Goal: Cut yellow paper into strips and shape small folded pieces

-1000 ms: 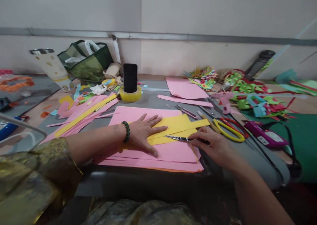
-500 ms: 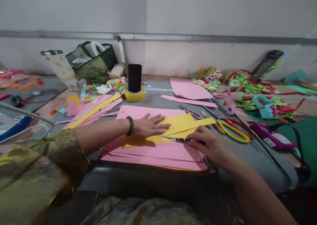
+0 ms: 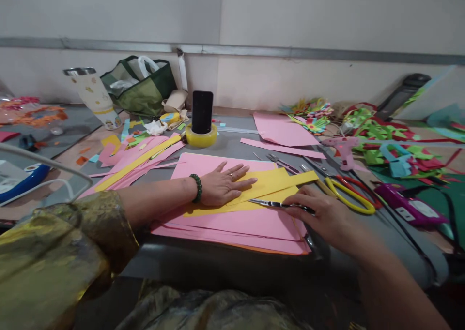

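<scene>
Right fingers [image 3: 298, 198] pinching a slim pointed tool [image 3: 268, 203] (half-hidden, type unclear), left fingers [image 3: 242, 184] splayed over yellow paper [image 3: 273, 178].

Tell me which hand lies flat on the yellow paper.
The left hand, the one wearing the dark green beaded bracelet: it lies palm down, spread over the yellow paper, whereas the right hand holds a slim metal-bladed tool.
</scene>
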Motion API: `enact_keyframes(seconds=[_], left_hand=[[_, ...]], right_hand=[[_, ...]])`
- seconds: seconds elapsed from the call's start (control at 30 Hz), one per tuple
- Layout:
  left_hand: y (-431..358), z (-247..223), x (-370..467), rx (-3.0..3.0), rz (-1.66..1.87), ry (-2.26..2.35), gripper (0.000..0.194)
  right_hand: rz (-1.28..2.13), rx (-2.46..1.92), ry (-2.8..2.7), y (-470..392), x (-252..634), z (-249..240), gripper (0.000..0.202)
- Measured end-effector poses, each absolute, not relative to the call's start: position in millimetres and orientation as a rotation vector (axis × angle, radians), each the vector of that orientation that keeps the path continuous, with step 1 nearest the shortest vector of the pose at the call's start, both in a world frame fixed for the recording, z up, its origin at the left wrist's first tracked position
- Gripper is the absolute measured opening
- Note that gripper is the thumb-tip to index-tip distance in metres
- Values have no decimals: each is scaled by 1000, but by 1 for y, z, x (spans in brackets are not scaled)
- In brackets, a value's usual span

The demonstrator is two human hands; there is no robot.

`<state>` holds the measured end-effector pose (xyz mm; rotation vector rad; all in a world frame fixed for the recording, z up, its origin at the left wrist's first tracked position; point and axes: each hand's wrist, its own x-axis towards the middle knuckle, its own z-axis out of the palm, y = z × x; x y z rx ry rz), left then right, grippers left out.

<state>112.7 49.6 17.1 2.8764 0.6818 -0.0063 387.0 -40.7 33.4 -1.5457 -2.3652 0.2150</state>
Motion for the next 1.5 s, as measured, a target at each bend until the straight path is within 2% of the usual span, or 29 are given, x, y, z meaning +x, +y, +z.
enact_keyframes(seconds=[0.23, 0.3, 0.43, 0.67, 0.9, 1.17, 1.3, 1.43, 1.5], left_hand=[[52, 16, 109, 2831, -7, 583, 49], [51, 16, 110, 2833, -7, 560, 57], [51, 18, 111, 2829, -45, 535, 91], [51, 20, 112, 2807, -122, 581, 101], [52, 19, 111, 2827, -116, 550, 101], [52, 21, 113, 2827, -174, 566, 105], [50, 23, 112, 2800, -199, 581, 99], [37, 32, 117, 2850, -88, 680, 92], [25, 36, 125, 2892, 66, 873, 79]], right_hand=[[288, -1503, -2377, -37, 384, 30, 24], [300, -1509, -2406, -38, 380, 33, 24], [283, -1528, -2435, -41, 375, 38, 23], [220, -1481, -2499, -45, 370, 43, 22], [152, -1457, -2637, -43, 356, 47, 18], [277, -1396, -2620, -52, 341, 49, 19], [336, -1430, -2449, -79, 390, 59, 22], [69, -1756, -1989, -109, 463, 58, 23], [-35, -1924, -1796, -120, 484, 48, 30]])
